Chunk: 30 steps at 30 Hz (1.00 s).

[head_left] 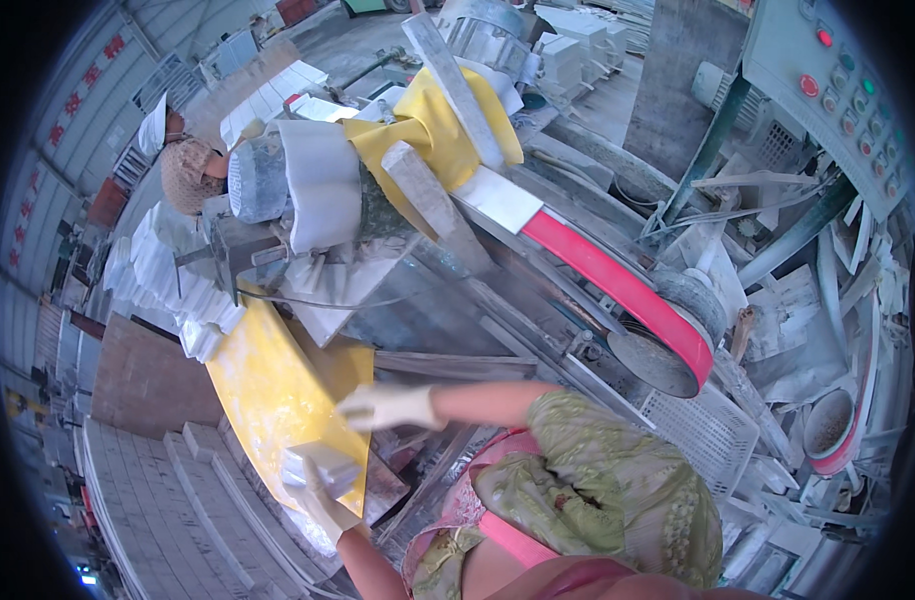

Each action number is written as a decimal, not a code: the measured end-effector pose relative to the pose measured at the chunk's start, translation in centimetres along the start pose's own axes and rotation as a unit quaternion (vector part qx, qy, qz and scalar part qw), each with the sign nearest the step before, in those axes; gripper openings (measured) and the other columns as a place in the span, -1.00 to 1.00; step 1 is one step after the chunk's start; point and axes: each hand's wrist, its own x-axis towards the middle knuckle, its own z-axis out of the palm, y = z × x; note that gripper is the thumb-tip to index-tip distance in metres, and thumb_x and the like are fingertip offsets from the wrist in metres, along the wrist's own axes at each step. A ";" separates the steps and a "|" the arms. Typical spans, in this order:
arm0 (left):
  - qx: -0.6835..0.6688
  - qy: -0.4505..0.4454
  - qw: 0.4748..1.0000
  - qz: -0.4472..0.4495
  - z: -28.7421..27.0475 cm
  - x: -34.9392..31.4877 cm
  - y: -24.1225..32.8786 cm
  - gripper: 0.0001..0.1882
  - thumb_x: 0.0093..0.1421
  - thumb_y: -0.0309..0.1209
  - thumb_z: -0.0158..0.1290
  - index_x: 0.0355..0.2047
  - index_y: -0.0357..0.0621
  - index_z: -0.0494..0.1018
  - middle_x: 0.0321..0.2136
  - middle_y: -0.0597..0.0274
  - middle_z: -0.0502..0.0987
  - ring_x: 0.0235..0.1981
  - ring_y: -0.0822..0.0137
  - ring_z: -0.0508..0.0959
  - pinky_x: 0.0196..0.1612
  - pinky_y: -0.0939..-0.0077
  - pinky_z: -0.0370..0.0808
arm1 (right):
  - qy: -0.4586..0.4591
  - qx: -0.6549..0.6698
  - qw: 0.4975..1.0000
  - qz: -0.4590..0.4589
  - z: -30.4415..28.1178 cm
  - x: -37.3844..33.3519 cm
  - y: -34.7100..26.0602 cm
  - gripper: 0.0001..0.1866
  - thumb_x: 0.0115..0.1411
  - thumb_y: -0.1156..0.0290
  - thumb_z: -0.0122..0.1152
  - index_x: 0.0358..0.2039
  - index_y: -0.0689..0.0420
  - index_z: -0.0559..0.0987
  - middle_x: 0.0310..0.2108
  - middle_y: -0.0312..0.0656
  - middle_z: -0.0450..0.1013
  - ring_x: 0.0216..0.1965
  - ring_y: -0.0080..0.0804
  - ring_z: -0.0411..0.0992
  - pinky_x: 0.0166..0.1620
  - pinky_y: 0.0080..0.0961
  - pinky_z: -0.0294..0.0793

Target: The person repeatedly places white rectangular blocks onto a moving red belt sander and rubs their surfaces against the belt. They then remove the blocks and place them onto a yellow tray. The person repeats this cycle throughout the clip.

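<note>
My left hand point(326, 510), in a pale glove, is closed on the side of a small stack of white stone pieces point(325, 464). The stack is over the lower end of a wet yellow sheet point(268, 385); whether it rests there or is lifted, I cannot tell. My right hand point(390, 406), gloved too and slightly blurred, reaches over the right edge of the sheet. Its fingers are stretched out, with nothing visible in them, a little apart from the stack.
Long stone strips point(168, 490) lie stacked at the left. A machine with a red belt point(628, 290) runs across the right, below a control panel point(838, 100). A co-worker in a white hat point(156, 125) is at far left, near stacked white slabs point(168, 270).
</note>
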 end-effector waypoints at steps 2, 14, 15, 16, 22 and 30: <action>0.006 -0.001 1.000 -0.011 0.1 0.1 0.0 -0.10 0.27 -0.05 0.24 0.44 -0.05 0.03 0.18 0.05 0.44 0.12 0.15 0.53 -0.23 0.33 0.65 | 0.078 0.027 0.996 0.042 -7.2 -3.1 2.0 -0.51 0.36 0.05 0.14 0.11 0.15 0.61 -0.03 0.09 0.57 0.03 -0.02 0.52 0.14 -0.20 0.46; 0.047 0.075 0.996 -0.004 0.9 0.4 -0.2 -0.17 0.31 -0.04 0.19 0.44 0.04 0.05 0.26 0.11 0.36 0.18 0.14 0.47 -0.15 0.20 0.61 | 0.364 -0.464 0.779 0.216 -33.0 -14.1 13.5 -0.39 0.24 -0.02 0.22 0.12 0.19 0.53 0.20 0.01 0.43 0.29 0.00 0.28 0.31 0.09 0.19; 0.049 0.078 0.996 -0.005 1.1 0.2 0.0 -0.18 0.31 -0.04 0.18 0.44 0.04 0.06 0.26 0.11 0.36 0.19 0.14 0.47 -0.14 0.19 0.60 | 0.349 -0.463 0.778 0.241 -33.5 -14.1 14.4 -0.36 0.23 -0.04 0.23 0.16 0.19 0.50 0.24 0.00 0.40 0.32 -0.02 0.24 0.34 0.12 0.15; 0.056 0.086 0.995 -0.007 1.3 0.0 0.1 -0.19 0.32 -0.04 0.18 0.44 0.05 0.06 0.26 0.12 0.35 0.19 0.14 0.46 -0.14 0.19 0.60 | 0.347 -0.466 0.774 0.251 -34.0 -13.9 15.2 -0.32 0.22 -0.05 0.24 0.20 0.18 0.47 0.28 -0.01 0.36 0.36 -0.05 0.21 0.37 0.16 0.10; 0.045 0.043 0.998 0.004 1.0 0.6 -0.1 -0.25 0.35 -0.10 0.14 0.43 0.06 0.08 0.30 0.13 0.31 0.28 0.12 0.37 -0.04 0.13 0.57 | 0.319 -0.460 0.775 0.293 -34.7 -12.5 18.1 -0.23 0.22 -0.07 0.23 0.31 0.16 0.38 0.44 -0.06 0.20 0.47 -0.12 0.08 0.45 0.16 -0.01; 0.017 0.047 0.999 0.012 -1.4 3.7 -2.7 -0.27 0.33 -0.19 0.20 0.41 -0.02 0.13 0.27 0.06 0.35 0.26 0.10 0.42 0.11 0.21 0.57 | 0.316 -0.503 0.756 0.276 -34.0 -13.4 17.8 -0.27 0.32 -0.09 0.09 0.35 0.13 0.35 0.43 -0.04 0.22 0.45 -0.10 0.14 0.46 0.01 0.03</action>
